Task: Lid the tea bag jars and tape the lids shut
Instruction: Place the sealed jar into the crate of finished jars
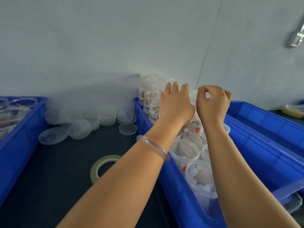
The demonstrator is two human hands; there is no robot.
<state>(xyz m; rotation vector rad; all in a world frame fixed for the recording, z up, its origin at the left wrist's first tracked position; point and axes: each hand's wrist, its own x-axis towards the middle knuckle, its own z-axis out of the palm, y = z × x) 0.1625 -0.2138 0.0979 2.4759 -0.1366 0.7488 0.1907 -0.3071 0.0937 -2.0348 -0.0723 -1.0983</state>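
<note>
Tabletop lane between left bin and right bin passable; tape roll mid-lane; lid pile blocks far end.

Left hand: bare arm outstretched, palm down, fingers extended forward.
Right hand: just beside it, fingers curled, thumb meeting forefinger.

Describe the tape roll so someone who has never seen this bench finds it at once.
Find the dark table between the left blue bin and the blue bin of jars. Flat on it, beside the left forearm, lies the tape roll. Unlike the clear lids by the wall, it is a yellowish open ring.
</note>
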